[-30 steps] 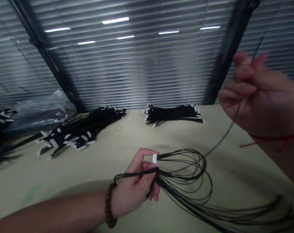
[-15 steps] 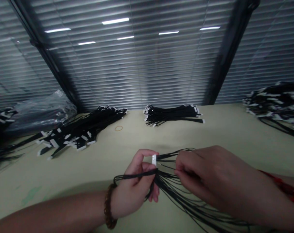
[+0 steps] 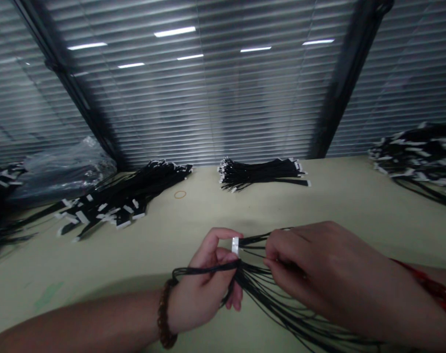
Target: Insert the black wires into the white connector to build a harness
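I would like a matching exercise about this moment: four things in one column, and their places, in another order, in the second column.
Things
1. White plastic connector
2. Thin yellow-brown ring
3. Brown beaded bracelet
4. Red string bracelet

Places
A. Around the right wrist
B. Lying on the pale table
C. Around the left wrist
D. Held in the left hand

Right pairs: 1-D, 2-B, 3-C, 4-A
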`<state>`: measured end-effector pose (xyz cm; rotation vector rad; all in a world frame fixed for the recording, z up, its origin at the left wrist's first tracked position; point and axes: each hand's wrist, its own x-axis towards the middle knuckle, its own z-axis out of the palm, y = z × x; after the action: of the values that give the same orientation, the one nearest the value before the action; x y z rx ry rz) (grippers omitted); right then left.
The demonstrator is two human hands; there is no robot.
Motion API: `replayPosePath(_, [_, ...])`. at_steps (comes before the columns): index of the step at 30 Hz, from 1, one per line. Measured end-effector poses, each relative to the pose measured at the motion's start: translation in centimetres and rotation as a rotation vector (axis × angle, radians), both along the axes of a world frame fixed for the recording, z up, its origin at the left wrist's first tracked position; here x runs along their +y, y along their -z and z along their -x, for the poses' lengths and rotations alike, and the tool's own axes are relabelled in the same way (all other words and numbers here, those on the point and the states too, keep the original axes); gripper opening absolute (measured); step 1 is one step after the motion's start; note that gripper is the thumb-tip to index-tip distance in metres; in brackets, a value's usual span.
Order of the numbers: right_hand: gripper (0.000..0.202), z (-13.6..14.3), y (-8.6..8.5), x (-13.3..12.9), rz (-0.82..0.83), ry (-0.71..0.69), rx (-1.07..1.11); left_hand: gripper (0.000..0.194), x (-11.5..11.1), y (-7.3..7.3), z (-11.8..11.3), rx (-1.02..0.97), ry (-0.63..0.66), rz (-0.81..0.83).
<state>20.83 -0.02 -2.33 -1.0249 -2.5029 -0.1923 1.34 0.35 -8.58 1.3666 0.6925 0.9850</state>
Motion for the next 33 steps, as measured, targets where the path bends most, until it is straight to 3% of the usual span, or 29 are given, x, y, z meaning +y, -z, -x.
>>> replayPosePath(19, [0.014,0.19,-0.15,-0.24,-0.015,-0.021,-0.011,0.035,-0.03,0.01,-0.03,0.017,0.013,0.007])
replayPosePath(33, [0.018,0.51,0.21,0.31,-0.071,-0.103,0.041,0.024,-0.22,0.16,0.09,-0.037,0.075,-0.048])
